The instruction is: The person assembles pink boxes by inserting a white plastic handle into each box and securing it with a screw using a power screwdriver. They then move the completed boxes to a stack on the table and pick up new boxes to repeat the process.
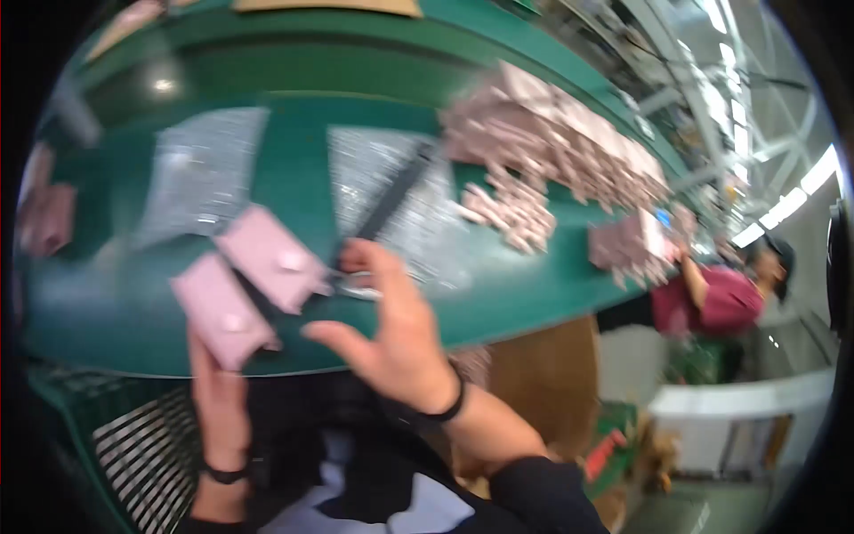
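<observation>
Touching left hand (221, 402): pink piece (221, 307); right hand (402, 336) apart.

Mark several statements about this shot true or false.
1. The left hand touches the nearer flat pink piece. True.
2. The thumb of the right hand is tucked in. False: it is spread out.
3. A long black strip crosses a translucent plastic sheet in view. True.
4. The heaped pink pieces lie left of both hands. False: they lie right.
5. The green lattice-sided crate stands on the green table. False: it is off the near edge.
</observation>
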`<state>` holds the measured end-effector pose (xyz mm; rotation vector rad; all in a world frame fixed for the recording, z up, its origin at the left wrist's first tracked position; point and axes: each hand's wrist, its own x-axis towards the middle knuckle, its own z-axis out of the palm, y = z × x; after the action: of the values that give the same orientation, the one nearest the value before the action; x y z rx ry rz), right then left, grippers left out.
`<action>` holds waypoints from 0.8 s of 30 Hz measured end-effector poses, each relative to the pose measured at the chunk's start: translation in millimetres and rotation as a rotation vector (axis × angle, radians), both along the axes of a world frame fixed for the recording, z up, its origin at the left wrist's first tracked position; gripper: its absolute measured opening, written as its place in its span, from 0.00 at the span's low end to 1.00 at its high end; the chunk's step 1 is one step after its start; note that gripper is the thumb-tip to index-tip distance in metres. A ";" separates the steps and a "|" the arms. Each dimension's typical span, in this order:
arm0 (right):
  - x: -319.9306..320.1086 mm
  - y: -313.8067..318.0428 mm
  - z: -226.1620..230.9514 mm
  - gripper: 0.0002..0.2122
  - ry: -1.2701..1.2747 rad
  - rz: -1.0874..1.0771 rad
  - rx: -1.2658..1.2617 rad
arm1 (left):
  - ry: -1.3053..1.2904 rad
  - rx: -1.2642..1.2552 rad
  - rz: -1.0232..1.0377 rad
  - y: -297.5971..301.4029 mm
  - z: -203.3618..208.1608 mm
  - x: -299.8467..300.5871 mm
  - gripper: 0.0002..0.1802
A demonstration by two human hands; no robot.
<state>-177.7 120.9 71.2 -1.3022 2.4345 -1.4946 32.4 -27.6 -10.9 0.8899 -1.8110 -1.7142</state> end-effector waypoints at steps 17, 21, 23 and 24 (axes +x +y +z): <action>-7.2 -32.6 -45.2 0.16 -0.135 -0.001 0.164 | 0.141 -0.015 -0.229 -44.6 -14.4 -67.9 0.44; 7.9 11.0 -58.1 0.13 -0.125 -0.071 0.071 | 0.106 -0.032 -0.159 -48.5 -22.1 -34.6 0.40; 13.2 43.2 -61.9 0.12 -0.256 -0.081 0.193 | 0.034 -0.065 -0.106 -46.5 -17.9 -14.9 0.37; 14.0 56.0 -66.6 0.12 -0.253 -0.099 0.206 | 0.040 -0.050 -0.122 -44.6 -20.0 -12.6 0.37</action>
<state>-163.8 176.9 4.6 -0.9081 2.4385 -1.2936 19.8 -72.2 -30.9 0.7328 -1.9081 -1.7394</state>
